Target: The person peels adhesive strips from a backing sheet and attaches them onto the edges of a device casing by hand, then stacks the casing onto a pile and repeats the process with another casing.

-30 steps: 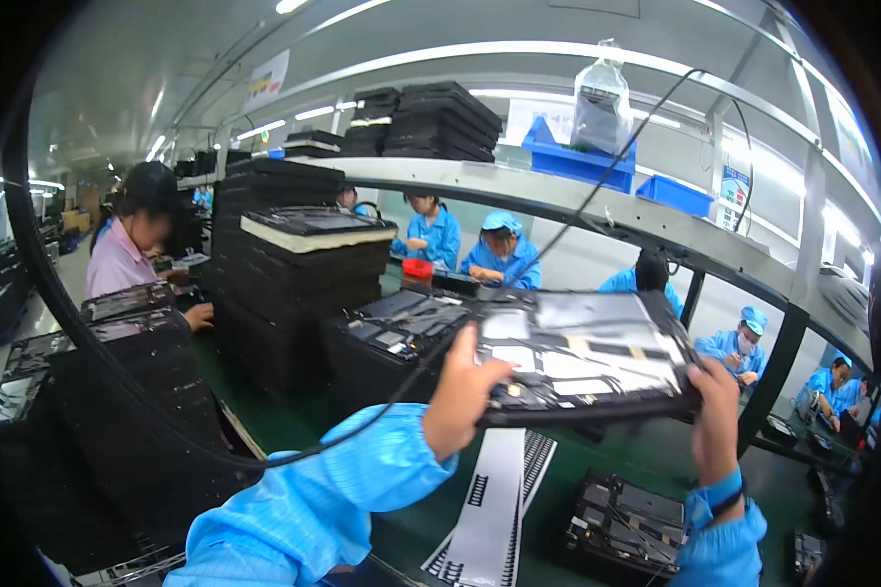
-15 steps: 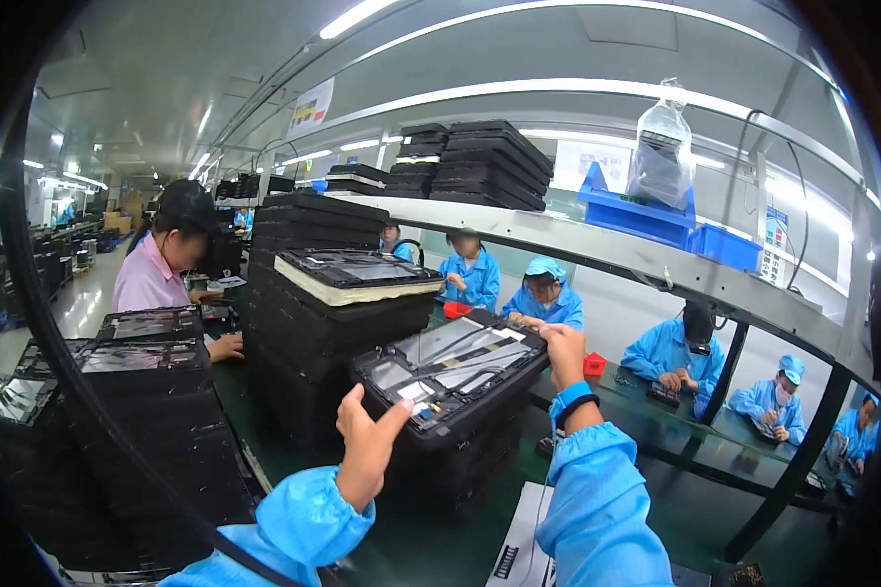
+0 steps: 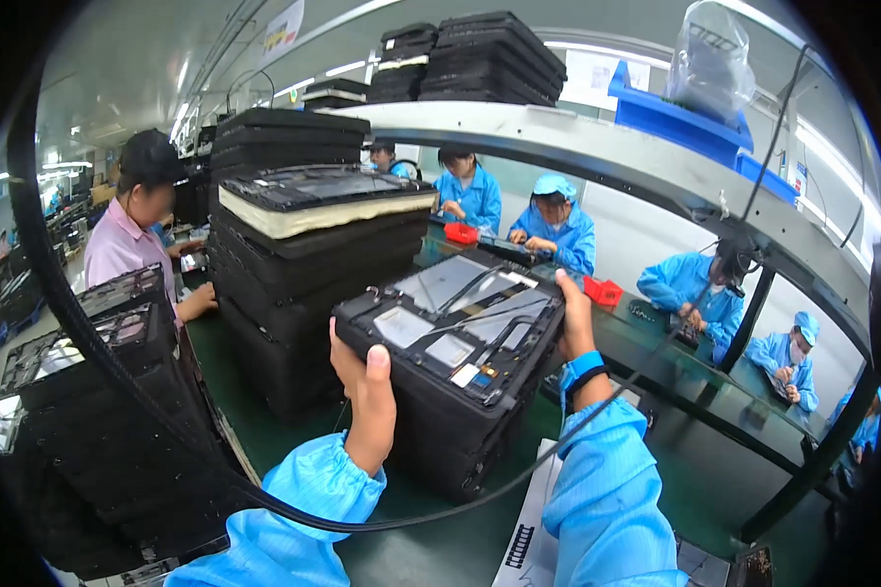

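Note:
Between my hands is a black foam tray [image 3: 416,377] with an opened flat device [image 3: 470,311] in it, showing grey panels, ribbon cables and small boards. It sits squarely at the top of a short stack of black trays [image 3: 445,450], and I cannot make out the seam below it. My left hand [image 3: 364,396] presses on its near left side, thumb up and fingers partly hidden. At the right side my right hand [image 3: 576,323] grips the edge, its fingertips mostly out of sight. A blue band circles my right wrist.
A taller tray stack [image 3: 303,264] with a pale layer stands behind left; another stack [image 3: 98,440] is at far left. A black cable [image 3: 431,525] hangs across my forearms. White paper [image 3: 529,533] lies in front. A metal shelf [image 3: 519,132] runs overhead. Co-workers sit beyond.
The tray has come down level onto the stack from a tilted position. My left hand has shifted to its side. The view has turned, and the cable now crosses my forearms.

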`<state>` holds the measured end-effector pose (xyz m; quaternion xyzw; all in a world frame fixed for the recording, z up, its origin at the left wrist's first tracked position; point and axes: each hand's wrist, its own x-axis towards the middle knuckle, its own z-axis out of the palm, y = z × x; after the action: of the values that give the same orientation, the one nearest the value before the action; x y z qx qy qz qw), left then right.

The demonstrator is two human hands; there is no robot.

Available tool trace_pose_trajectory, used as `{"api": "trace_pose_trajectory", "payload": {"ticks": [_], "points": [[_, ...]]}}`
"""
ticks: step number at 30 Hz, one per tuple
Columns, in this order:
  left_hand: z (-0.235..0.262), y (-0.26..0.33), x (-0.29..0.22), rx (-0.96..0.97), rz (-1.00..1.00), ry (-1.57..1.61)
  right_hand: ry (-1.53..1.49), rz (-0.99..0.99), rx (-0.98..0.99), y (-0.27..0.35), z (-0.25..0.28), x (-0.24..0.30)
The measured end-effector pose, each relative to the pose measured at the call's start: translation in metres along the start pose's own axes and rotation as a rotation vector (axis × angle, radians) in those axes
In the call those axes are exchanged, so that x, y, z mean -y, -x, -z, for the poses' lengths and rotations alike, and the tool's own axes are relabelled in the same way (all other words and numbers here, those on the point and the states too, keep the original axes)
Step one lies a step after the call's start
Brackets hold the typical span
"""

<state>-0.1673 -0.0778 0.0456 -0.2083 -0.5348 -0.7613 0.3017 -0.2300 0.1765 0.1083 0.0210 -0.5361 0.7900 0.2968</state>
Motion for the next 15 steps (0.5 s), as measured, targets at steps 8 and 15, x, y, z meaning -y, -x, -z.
{"api": "trace_pose_trajectory", "payload": {"ticks": [8,15], "points": [[-0.001,0.002,0.005,0.013,-0.043,0.066,1.437,0.106,-0.032,0.006,0.14,-0.019],[0.003,-0.004,0.021,0.054,-0.026,0.129,2.108,0.298,0.181,0.056,0.147,-0.076]]}}
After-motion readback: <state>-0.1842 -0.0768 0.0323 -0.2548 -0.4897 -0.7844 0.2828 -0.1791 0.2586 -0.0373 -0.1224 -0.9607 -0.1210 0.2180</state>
